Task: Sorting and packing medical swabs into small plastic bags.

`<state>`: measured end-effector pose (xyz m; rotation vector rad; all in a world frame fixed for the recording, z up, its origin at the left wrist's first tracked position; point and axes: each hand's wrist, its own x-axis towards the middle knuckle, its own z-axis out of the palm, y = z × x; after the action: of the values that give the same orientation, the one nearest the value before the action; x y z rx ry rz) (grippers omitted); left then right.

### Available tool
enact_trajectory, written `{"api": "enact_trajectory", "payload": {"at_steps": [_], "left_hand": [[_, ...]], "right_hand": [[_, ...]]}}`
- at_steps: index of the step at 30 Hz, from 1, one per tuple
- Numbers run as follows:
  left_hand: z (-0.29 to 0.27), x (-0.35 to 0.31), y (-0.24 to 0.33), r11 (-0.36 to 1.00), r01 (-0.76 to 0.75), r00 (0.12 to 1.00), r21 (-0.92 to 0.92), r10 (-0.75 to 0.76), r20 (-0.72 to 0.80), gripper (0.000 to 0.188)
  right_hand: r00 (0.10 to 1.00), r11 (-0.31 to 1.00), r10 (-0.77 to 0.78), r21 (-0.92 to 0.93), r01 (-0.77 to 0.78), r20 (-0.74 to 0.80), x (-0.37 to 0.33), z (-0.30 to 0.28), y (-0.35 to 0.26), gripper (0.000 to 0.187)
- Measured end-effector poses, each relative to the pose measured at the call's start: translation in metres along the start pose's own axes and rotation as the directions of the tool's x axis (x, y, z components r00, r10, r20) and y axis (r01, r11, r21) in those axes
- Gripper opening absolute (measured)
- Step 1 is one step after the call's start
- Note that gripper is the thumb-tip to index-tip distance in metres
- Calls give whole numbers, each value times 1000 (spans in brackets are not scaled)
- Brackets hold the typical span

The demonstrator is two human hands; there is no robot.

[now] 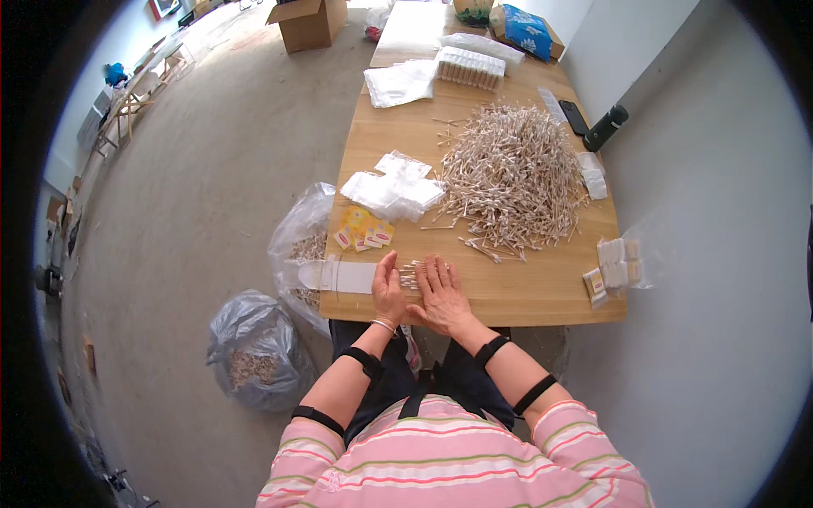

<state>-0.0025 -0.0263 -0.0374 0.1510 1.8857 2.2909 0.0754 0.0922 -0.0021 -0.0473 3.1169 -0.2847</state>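
L hand (389,289): fingers together, can't tell if pinching; R hand (441,296) flat, sl. spread on swab batch (409,276), ctr frame. Packs (619,262) mid-R look done; big loose pile (517,178) upper ctr-R prob. left.

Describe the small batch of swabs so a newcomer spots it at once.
Find the wooden table and look along its near edge for the left hand and right hand. The small batch of swabs lies between them, unlike the big loose heap farther away.
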Motion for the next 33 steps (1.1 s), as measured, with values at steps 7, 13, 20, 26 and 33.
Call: {"api": "enact_trajectory", "payload": {"at_steps": [7,13,20,26,33], "left_hand": [[4,-1,8,998,-47,999,41,47,0,33],[0,8,7,994,-74,997,77,76,-18,32],[13,7,6,989,-107,994,99,109,-18,35],[31,-1,11,990,-69,996,126,61,65,37],[19,9,10,996,-62,998,58,60,25,40]], "right_hand": [[1000,999,18,-48,-18,-10,2,-3,3,87],[988,981,93,179,-70,-122,0,-2,21,63],[785,571,532,819,-56,-318,18,3,17,46],[787,494,523,869,34,-328,33,9,4,44],[911,789,284,613,-45,-299,35,7,15,37]]}}
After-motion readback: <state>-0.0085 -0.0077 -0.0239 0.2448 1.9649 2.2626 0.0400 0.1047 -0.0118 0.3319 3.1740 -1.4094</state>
